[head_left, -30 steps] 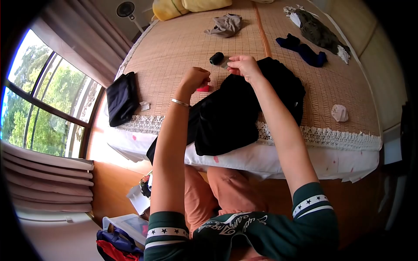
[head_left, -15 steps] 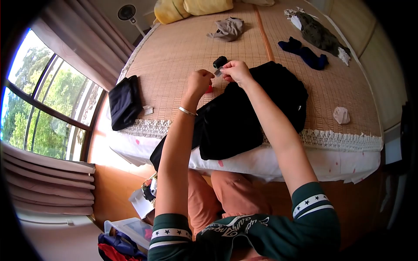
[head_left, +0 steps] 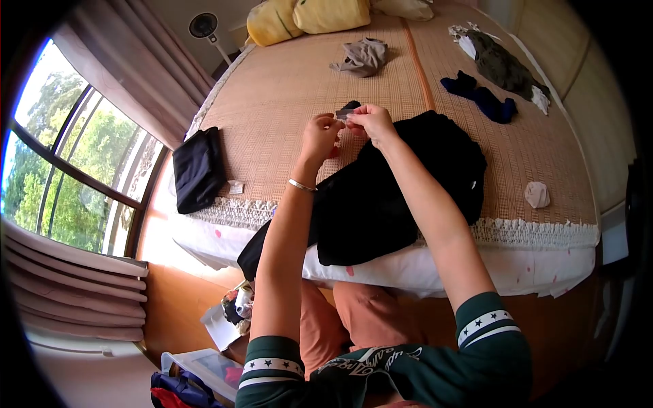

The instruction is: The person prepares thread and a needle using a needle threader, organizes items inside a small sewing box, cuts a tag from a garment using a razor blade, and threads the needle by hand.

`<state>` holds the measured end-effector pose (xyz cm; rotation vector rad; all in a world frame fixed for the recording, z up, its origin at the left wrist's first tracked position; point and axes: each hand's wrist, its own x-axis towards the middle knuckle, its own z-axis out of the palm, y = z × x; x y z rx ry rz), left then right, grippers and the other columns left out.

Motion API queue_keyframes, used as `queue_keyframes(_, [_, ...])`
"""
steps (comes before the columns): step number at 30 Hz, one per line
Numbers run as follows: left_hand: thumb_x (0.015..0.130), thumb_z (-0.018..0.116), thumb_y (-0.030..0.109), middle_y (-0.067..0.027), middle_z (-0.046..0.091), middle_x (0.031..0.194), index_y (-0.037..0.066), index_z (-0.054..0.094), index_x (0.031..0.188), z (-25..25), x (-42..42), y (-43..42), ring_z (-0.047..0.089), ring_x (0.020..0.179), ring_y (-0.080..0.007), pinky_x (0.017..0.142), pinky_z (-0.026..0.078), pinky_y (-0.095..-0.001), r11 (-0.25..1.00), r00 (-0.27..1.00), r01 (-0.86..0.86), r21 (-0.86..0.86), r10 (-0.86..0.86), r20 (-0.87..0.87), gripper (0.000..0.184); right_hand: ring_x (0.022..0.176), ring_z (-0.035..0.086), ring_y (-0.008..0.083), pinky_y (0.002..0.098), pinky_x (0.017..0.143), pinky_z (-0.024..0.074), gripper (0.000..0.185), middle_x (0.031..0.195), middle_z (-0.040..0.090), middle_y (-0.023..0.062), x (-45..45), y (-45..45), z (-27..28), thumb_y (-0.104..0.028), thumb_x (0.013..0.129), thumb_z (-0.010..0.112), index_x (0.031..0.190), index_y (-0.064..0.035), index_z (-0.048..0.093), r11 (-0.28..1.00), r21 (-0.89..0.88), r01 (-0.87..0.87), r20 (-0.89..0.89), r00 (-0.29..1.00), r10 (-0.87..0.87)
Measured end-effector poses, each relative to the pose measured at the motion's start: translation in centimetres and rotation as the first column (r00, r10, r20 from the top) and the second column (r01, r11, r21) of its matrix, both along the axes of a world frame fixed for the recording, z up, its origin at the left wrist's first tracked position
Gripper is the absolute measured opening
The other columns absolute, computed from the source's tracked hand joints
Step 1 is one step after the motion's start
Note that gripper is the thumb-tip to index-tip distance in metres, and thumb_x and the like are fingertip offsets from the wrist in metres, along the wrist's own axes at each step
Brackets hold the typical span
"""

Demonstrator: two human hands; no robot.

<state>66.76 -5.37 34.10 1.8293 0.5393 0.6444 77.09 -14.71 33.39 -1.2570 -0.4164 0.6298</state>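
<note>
My right hand (head_left: 374, 125) pinches a small flat greyish piece (head_left: 345, 114), perhaps a packet, above the bed. Close to its left end is my left hand (head_left: 321, 139), fingers curled together; whatever they grip is too small to make out. Just behind the piece shows the top of a dark spool-like roll (head_left: 352, 105), mostly hidden by my fingers. A bit of something red (head_left: 334, 152) peeks out beside my left hand. Black trousers or similar black cloth (head_left: 371, 211) lie spread beneath my forearms, over the bed's near edge.
The bed has a woven mat (head_left: 272, 102). On it are a folded black garment (head_left: 198, 168), a taupe cloth (head_left: 364, 57), navy cloth (head_left: 479, 96), an olive garment (head_left: 503, 64), a pale crumpled cloth (head_left: 537, 195) and yellow bedding (head_left: 330, 15). A plastic bin (head_left: 211, 370) stands lower left.
The grey piece has turned more level between my hands, which stay close together. The dark roll is now more covered by my fingers. The whole view has shifted slightly.
</note>
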Motion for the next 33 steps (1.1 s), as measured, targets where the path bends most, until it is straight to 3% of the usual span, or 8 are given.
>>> queue_keyframes(2, [0.08, 0.058, 0.016, -0.0022, 0.053, 0.064, -0.006, 0.055, 0.102, 0.7, -0.1, -0.1, 0.048, 0.053, -0.0073, 0.046, 0.039, -0.0189, 0.988, 0.992, 0.128, -0.084, -0.129, 0.001, 0.031, 0.055, 0.057, 0.0113, 0.0204, 0.046, 0.0479, 0.008, 0.07, 0.059, 0.0068, 0.2, -0.2, 0.3, -0.003, 0.077, 0.06, 0.08, -0.0008, 0.053, 1.0, 0.023, -0.014, -0.027, 1.0, 0.014])
queue_keyframes(6, [0.083, 0.056, 0.016, 0.0007, 0.049, 0.057, -0.003, 0.057, 0.099, 0.8, 0.7, 0.5, 0.044, 0.047, -0.0049, 0.041, 0.031, -0.0179, 0.951, 0.974, 0.223, -0.214, -0.223, 0.023, 0.026, 0.053, 0.055, 0.0091, 0.019, 0.044, 0.0465, 0.009, 0.07, 0.058, 0.0063, 0.8, -0.3, 0.5, -0.002, 0.076, 0.06, 0.08, -0.0017, 0.052, 0.997, 0.072, -0.026, -0.09, 0.995, 0.033])
queue_keyframes(8, [0.084, 0.054, 0.016, 0.0019, 0.046, 0.054, -0.001, 0.058, 0.092, 0.7, 1.2, 0.9, 0.04, 0.043, -0.0047, 0.038, 0.027, -0.0186, 0.945, 0.971, 0.236, -0.229, -0.237, 0.022, 0.019, 0.051, 0.053, 0.008, 0.0176, 0.042, 0.0447, 0.009, 0.068, 0.057, 0.0053, 0.9, -0.2, 0.5, -0.002, 0.076, 0.06, 0.08, -0.0025, 0.052, 0.995, 0.095, -0.012, -0.114, 0.993, 0.023])
queue_keyframes(10, [0.085, 0.053, 0.016, 0.0028, 0.043, 0.052, 0.001, 0.056, 0.086, 0.6, 1.5, 1.3, 0.036, 0.04, -0.0047, 0.036, 0.025, -0.0194, 0.884, 0.935, 0.353, -0.308, -0.347, 0.075, 0.015, 0.049, 0.052, 0.0071, 0.0166, 0.041, 0.0431, 0.008, 0.067, 0.056, 0.004, 1.2, -0.1, 0.3, -0.002, 0.076, 0.059, 0.079, -0.0033, 0.052, 0.992, 0.122, 0.006, -0.18, 0.984, 0.016])
queue_keyframes(19, [0.086, 0.051, 0.017, 0.0019, 0.046, 0.052, 0.003, 0.056, 0.086, 0.2, 2.6, 2.2, 0.036, 0.04, -0.0048, 0.035, 0.026, -0.0196, 0.767, 0.858, 0.506, -0.396, -0.496, 0.135, 0.015, 0.041, 0.046, 0.006, 0.0161, 0.038, 0.04, 0.005, 0.06, 0.054, 0.0011, 1.8, -0.1, -0.1, -0.004, 0.077, 0.059, 0.077, -0.0041, 0.053, 0.983, 0.18, 0.026, -0.251, 0.968, 0.021])
queue_keyframes(22, [0.087, 0.051, 0.017, 0.0003, 0.049, 0.054, 0.003, 0.056, 0.086, -0.1, 3.1, 2.1, 0.039, 0.042, -0.0051, 0.036, 0.028, -0.0193, 0.855, 0.901, 0.43, -0.288, -0.426, 0.08, 0.015, 0.041, 0.046, 0.0057, 0.0159, 0.037, 0.039, 0.006, 0.059, 0.054, 0.001, 2.0, 0.0, -0.3, -0.004, 0.076, 0.06, 0.076, -0.0042, 0.054, 0.982, 0.188, 0.02, -0.236, 0.971, 0.026])
queue_keyframes(29, [0.086, 0.051, 0.017, -0.001, 0.051, 0.056, 0.004, 0.056, 0.087, 0.2, 3.0, 2.3, 0.04, 0.043, -0.0052, 0.037, 0.029, -0.0188, 0.849, 0.879, 0.466, -0.249, -0.476, 0.023, 0.015, 0.04, 0.043, 0.0051, 0.0165, 0.035, 0.034, 0.009, 0.056, 0.052, 0.0001, 1.9, -0.3, -0.1, -0.005, 0.075, 0.062, 0.073, -0.0046, 0.053, 0.986, 0.163, 0.034, -0.196, 0.981, -0.001])
queue_keyframes(33, [0.086, 0.048, 0.016, -0.003, 0.051, 0.054, 0.004, 0.054, 0.086, 0.1, 3.4, 2.3, 0.037, 0.038, -0.0061, 0.035, 0.026, -0.0191, 0.796, 0.854, 0.511, -0.324, -0.513, 0.087, 0.014, 0.04, 0.043, 0.0047, 0.0165, 0.035, 0.0329, 0.01, 0.056, 0.051, -0.001, 1.9, -0.7, 0.1, -0.006, 0.074, 0.063, 0.072, -0.0057, 0.053, 0.98, 0.169, 0.103, -0.155, 0.985, -0.077])
